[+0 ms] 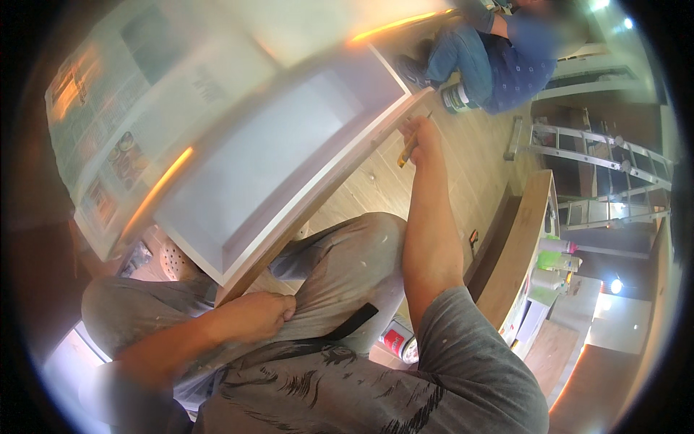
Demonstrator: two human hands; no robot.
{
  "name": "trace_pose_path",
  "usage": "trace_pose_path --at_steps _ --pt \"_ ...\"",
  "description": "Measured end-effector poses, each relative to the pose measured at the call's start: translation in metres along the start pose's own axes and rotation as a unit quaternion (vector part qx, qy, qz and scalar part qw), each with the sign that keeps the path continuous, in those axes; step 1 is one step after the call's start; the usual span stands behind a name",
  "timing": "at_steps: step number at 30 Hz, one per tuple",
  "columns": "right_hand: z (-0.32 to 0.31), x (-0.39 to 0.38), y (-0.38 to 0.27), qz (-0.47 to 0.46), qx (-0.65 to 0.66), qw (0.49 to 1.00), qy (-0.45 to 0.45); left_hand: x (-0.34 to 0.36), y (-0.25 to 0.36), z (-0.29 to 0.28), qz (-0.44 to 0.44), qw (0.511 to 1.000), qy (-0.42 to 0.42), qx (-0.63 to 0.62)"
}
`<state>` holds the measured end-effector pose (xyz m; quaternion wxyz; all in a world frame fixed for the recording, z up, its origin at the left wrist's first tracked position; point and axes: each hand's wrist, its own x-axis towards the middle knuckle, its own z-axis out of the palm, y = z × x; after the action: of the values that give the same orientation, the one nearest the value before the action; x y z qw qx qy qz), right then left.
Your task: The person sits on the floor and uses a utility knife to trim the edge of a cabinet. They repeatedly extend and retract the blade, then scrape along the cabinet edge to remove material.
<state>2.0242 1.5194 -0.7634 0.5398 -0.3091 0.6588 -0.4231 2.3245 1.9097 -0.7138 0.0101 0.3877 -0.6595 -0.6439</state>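
An open drawer [289,145] with a pale interior and wood-look front board slants across the centre. My right hand [423,137] grips a yellow-handled tool [405,153], probably a blade, beside the board's upper end, its thin tip pointing up. My left hand [264,316] is closed with curled fingers by my grey-trousered leg [347,267], just below the drawer's lower corner; what it holds, if anything, is hidden. A newspaper-like sheet [130,101] covers the surface behind the drawer.
A person in blue [517,72] sits at upper right beside a tin [455,99]. An aluminium ladder [578,139] stands right, above a wooden board [517,253] and bottles [549,260]. A can [397,340] is by my leg; wood-look floor [376,188] lies beneath.
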Motion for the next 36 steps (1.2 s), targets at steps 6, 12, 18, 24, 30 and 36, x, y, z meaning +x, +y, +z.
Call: trace_pose_path --at_steps 6,12,18,24,30,36 --pt "0.006 -0.004 0.005 -0.014 -0.025 0.999 0.017 0.016 -0.021 0.029 -0.043 0.984 0.17 0.046" --pt "0.011 -0.009 0.001 -0.003 -0.009 1.0 -0.027 0.01 -0.009 0.016 -0.133 0.971 0.199 0.003" --pt "0.031 -0.018 -0.004 -0.02 0.019 0.999 -0.033 0.006 -0.012 0.008 -0.139 0.951 0.267 0.071" --pt "0.04 -0.024 -0.007 -0.029 0.02 0.994 -0.1 0.002 -0.01 -0.006 -0.165 0.945 0.27 0.077" --pt "0.06 -0.031 -0.011 -0.038 0.005 0.995 -0.088 -0.001 -0.012 -0.01 -0.205 0.933 0.295 0.006" --pt "0.065 -0.031 -0.01 -0.059 0.003 0.992 -0.108 -0.002 -0.033 -0.001 -0.15 0.919 0.36 0.06"
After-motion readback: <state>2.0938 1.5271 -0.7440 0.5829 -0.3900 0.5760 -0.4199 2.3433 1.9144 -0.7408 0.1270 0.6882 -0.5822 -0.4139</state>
